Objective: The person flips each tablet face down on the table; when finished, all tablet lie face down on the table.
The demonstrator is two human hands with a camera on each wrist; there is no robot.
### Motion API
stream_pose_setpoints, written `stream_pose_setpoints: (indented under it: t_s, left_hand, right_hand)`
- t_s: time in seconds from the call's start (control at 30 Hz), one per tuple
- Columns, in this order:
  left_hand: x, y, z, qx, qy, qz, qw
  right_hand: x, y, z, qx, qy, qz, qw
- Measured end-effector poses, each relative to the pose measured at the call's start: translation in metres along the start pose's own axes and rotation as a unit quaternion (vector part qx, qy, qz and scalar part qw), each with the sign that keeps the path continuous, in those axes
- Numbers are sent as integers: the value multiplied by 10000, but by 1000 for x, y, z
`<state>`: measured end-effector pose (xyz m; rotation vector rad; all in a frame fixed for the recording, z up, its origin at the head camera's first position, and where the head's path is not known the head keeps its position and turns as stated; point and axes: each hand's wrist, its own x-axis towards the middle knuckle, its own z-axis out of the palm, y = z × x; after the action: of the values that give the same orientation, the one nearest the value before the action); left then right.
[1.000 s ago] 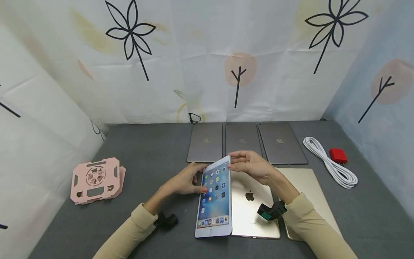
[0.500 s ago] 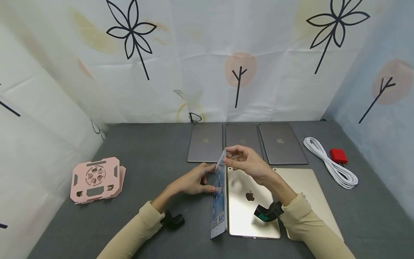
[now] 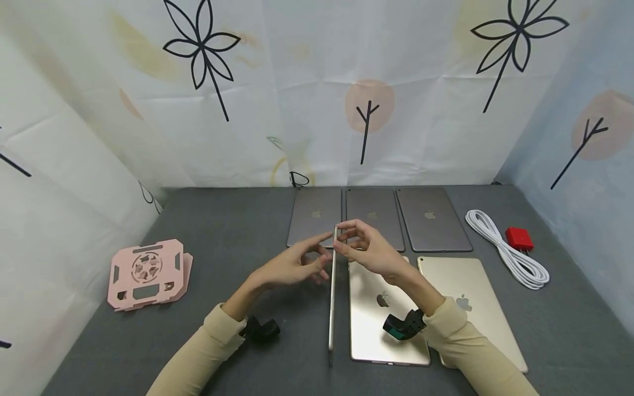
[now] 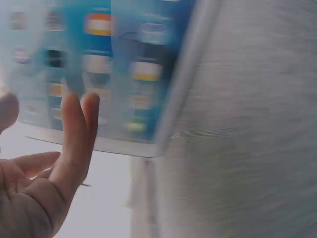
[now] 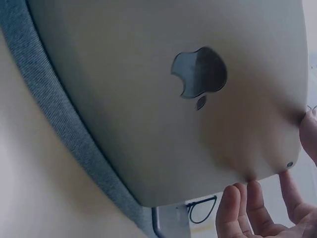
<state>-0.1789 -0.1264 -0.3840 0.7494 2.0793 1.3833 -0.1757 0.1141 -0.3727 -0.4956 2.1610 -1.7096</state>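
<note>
A white-fronted tablet [image 3: 332,297] stands on its long edge on the table, seen edge-on in the head view. My right hand [image 3: 370,250] pinches its far upper corner between thumb and fingers. In the right wrist view its gold back [image 5: 119,99] shows a dark apple logo and a camera dot. Over on the screen side, my left hand [image 3: 292,265] hovers with loosely bent fingers. The left wrist view has those fingers [image 4: 74,129] before the lit screen [image 4: 119,64]; whether any fingertip touches it I cannot tell.
Two gold tablets [image 3: 369,313] [image 3: 473,275] lie face down at right. Behind them are three grey tablets [image 3: 316,217] in a row. A coiled white cable [image 3: 510,256] and red plug [image 3: 519,238] lie far right. Pink cut-out plates [image 3: 148,275] lie on the left.
The tablet has turned from screen-up tilt to upright on its edge. The left hand has let go of its left side. The right hand has moved left with the far corner.
</note>
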Motion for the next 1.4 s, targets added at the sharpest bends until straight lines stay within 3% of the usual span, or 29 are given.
stream_pose_setpoints:
  t_s: [0.07,0.17,0.33,0.47,0.67,1.03,1.23,1.4]
  left_hand:
    - [-4,11,-6,-237,157,5,9996]
    - [-10,23,-15,-244,351,-23,9991]
    - [-17,28,-27,128,450,-217,9987]
    - [-24,26,-35,176,440,-319,9984]
    - [-31,21,-45,-5,475,-457,9978]
    - [-40,-4,-53,-55,482,-720,9962]
    - [-39,-21,-52,619,530,-891,9927]
    - [-33,-34,-48,1500,818,-998,9802]
  right_hand:
    - [1,4,1,-227,-138,-20,9996]
    - [2,10,3,-820,-388,-45,9959]
    - [4,25,11,-2473,-549,-162,9672]
    - [4,30,16,-3137,-406,-38,9486]
    - [6,28,19,-3351,-339,198,9413]
    - [13,34,18,-3083,-202,264,9507]
    - [19,36,19,-3007,-89,264,9533]
    - [22,34,20,-2866,-68,454,9569]
